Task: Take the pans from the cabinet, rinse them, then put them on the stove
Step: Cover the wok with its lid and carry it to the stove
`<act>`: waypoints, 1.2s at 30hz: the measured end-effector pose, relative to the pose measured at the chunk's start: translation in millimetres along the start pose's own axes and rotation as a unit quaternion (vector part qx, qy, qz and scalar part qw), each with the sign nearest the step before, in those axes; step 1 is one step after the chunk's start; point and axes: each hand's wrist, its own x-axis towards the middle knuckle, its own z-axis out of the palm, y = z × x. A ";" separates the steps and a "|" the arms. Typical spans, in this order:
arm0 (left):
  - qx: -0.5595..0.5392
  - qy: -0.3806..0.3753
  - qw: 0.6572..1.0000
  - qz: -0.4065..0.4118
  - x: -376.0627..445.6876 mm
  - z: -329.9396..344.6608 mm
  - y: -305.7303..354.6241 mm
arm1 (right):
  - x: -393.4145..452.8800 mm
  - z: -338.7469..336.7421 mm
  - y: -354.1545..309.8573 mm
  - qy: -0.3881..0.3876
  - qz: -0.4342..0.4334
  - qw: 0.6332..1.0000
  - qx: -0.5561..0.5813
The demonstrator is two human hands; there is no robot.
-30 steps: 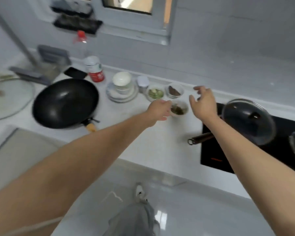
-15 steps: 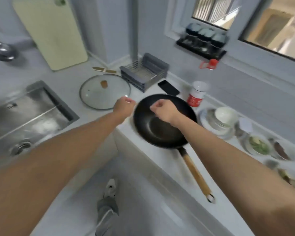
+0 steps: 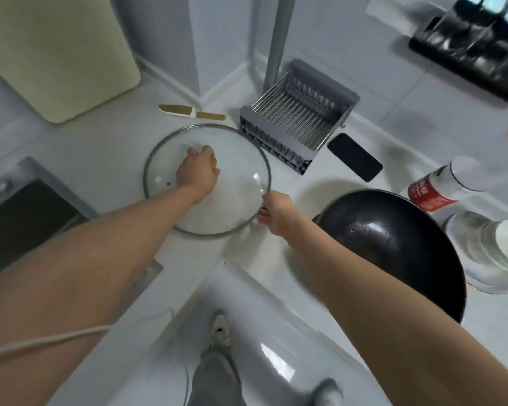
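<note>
A round glass lid (image 3: 235, 171) with a metal rim lies flat on the white counter in the corner. My left hand (image 3: 196, 170) rests on the lid's middle, fingers closed over its knob, which is hidden. My right hand (image 3: 276, 212) grips the lid's rim at the lower right edge. To the right of my right forearm sits a black wok (image 3: 393, 244) on the counter; its handle is hidden under my arm.
A grey dish rack (image 3: 296, 124) stands behind the lid, a black phone (image 3: 355, 161) beside it. A knife (image 3: 188, 112) and a pale cutting board (image 3: 56, 54) lie at the back left. The sink (image 3: 21, 221) is left; a red-labelled bottle (image 3: 440, 186) and stacked dishes (image 3: 487, 250) are right.
The view has swung left from the stove side to the corner. Both hands moved from over the wok onto the glass lid, the left taking its knob, the right its rim.
</note>
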 end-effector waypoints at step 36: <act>-0.044 -0.005 0.984 0.175 -244.2 94.6 296.7 | -106.6 -389.4 121.6 0.174 -0.079 0.981 -0.032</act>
